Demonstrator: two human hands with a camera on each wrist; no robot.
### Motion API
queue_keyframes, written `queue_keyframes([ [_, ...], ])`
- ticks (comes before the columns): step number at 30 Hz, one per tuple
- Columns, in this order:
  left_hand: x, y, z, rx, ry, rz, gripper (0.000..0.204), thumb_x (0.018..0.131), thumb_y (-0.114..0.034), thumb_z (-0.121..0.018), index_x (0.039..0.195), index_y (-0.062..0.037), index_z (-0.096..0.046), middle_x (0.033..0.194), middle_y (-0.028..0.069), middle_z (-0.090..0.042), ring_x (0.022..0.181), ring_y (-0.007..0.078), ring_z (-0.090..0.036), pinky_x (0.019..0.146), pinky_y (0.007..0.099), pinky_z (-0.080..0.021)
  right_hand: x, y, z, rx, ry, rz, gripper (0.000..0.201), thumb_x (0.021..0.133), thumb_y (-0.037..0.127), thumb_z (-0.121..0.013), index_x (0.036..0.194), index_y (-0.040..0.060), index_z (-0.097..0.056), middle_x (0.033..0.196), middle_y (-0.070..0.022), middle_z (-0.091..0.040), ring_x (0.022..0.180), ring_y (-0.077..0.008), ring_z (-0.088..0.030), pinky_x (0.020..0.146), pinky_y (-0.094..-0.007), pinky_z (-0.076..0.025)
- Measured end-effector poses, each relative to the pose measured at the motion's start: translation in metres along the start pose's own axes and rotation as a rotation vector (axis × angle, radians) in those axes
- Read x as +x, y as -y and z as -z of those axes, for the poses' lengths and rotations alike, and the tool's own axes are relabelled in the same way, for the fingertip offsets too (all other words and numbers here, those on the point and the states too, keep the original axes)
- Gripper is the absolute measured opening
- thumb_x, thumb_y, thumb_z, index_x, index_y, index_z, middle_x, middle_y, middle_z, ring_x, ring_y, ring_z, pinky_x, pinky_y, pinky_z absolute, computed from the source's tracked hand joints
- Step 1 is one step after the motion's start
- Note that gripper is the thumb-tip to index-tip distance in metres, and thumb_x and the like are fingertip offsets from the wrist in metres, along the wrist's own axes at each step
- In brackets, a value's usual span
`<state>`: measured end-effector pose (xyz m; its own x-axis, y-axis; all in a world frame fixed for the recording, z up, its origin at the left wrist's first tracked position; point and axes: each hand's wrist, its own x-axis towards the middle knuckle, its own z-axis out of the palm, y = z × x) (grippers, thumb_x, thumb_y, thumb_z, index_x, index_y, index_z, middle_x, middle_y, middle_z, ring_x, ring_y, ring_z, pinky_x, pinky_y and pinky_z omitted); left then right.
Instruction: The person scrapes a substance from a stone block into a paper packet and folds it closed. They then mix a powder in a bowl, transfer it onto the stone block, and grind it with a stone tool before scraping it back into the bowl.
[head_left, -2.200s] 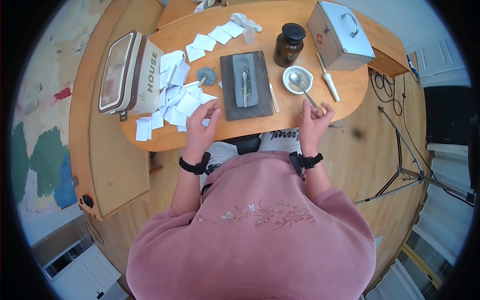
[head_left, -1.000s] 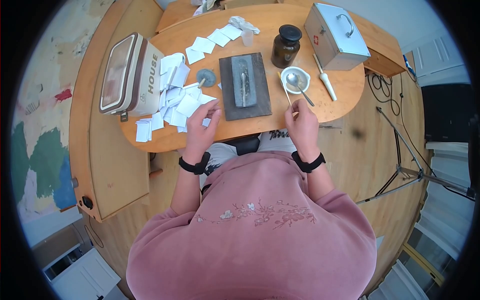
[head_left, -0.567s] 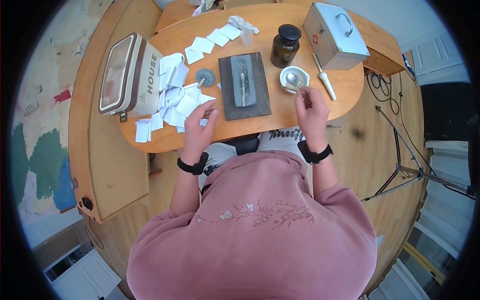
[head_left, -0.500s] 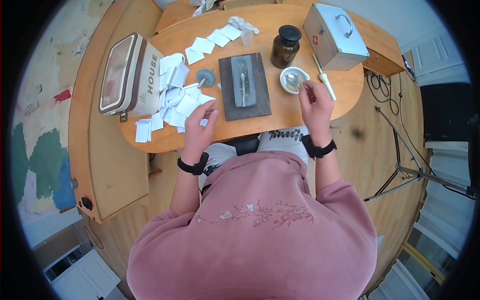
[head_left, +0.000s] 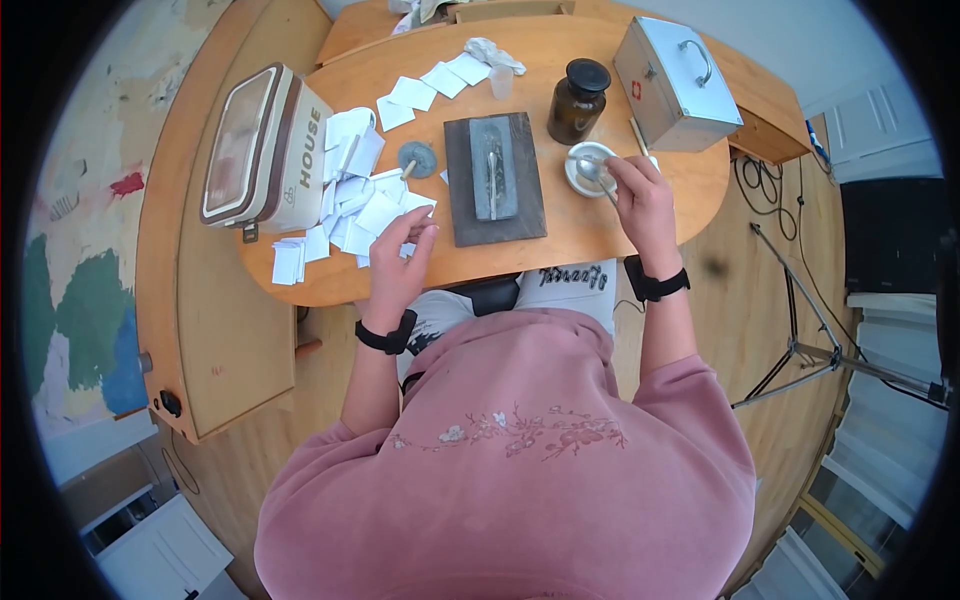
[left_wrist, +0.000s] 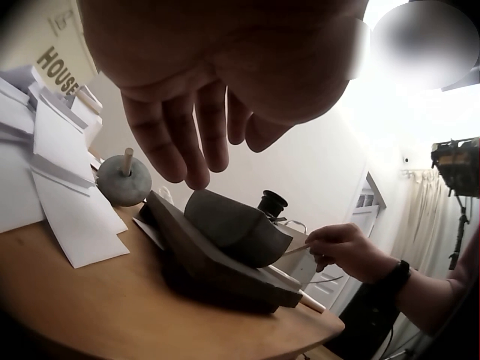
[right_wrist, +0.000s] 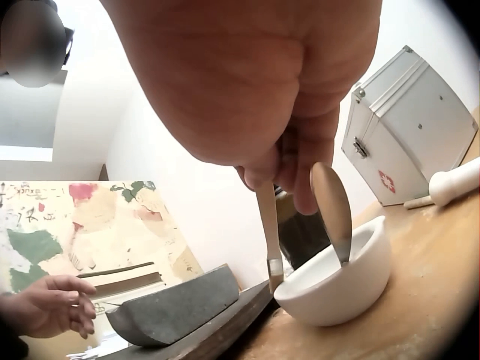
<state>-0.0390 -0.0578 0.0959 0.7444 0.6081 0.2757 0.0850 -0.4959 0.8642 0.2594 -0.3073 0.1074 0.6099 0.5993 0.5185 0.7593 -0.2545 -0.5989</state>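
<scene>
My right hand [head_left: 645, 200] is over the white mortar [right_wrist: 337, 292] and pinches a small brush [right_wrist: 268, 229] with a flat wooden handle and pale band. In the right wrist view, the brush's tan tip points down at the mortar's rim. A metal spoon [right_wrist: 332, 206] leans inside the mortar, its handle end upward, close by my fingertips. My left hand [head_left: 402, 262] hangs with loosely bent fingers, holding nothing, near the pile of white paper squares [head_left: 360, 205]. Between the hands, a grey stone trough [head_left: 493, 165] lies on a dark board [head_left: 460, 225].
A stone wheel with a wooden axle [head_left: 417, 160] lies left of the board. Behind the mortar stand a brown lidded jar [head_left: 577, 105] and a silver first-aid box [head_left: 680, 90]. A white pestle [right_wrist: 457, 184] lies to the right. A bin marked HOUSE [head_left: 265, 150] stands left.
My right hand has let go of the spoon, taken the brush from beside the board and carried it right, over the mortar. My left hand has stayed in place.
</scene>
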Motion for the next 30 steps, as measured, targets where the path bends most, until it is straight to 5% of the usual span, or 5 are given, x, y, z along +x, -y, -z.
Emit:
queue_keyframes([
  [14, 0.0, 0.003, -0.003, 0.01, 0.036, 0.004, 0.029, 0.106, -0.004, -0.075, 0.135, 0.0015, -0.076, 0.109, 0.013, -0.082, 0.094, 0.0202, -0.077, 0.088, 0.0342, -0.062, 0.006, -0.005, 0.006, -0.122, -0.144, 0.052, 0.018, 0.1, -0.006, -0.072, 0.112, 0.0033, -0.081, 0.099, -0.0161, -0.075, 0.085, -0.0356, -0.074, 0.075, -0.0418, -0.058],
  [26, 0.002, -0.003, -0.001, -0.012, 0.071, 0.017, 0.03, 0.107, -0.006, -0.074, 0.136, 0.0006, -0.077, 0.113, 0.0114, -0.083, 0.1, 0.016, -0.076, 0.091, 0.0323, -0.06, 0.002, -0.009, 0.008, -0.116, -0.051, -0.009, 0.018, 0.098, -0.003, -0.074, 0.111, 0.006, -0.082, 0.095, -0.0152, -0.074, 0.082, -0.0381, -0.073, 0.073, -0.0443, -0.058],
  [30, 0.001, -0.001, -0.002, 0.006, 0.05, 0.007, 0.03, 0.107, -0.006, -0.075, 0.137, 0.0004, -0.077, 0.113, 0.0109, -0.082, 0.099, 0.0161, -0.076, 0.091, 0.032, -0.06, -0.01, -0.004, 0.018, -0.127, -0.209, -0.084, 0.015, 0.1, -0.002, -0.075, 0.111, 0.0037, -0.082, 0.089, -0.0143, -0.071, 0.075, -0.0347, -0.07, 0.069, -0.0419, -0.056],
])
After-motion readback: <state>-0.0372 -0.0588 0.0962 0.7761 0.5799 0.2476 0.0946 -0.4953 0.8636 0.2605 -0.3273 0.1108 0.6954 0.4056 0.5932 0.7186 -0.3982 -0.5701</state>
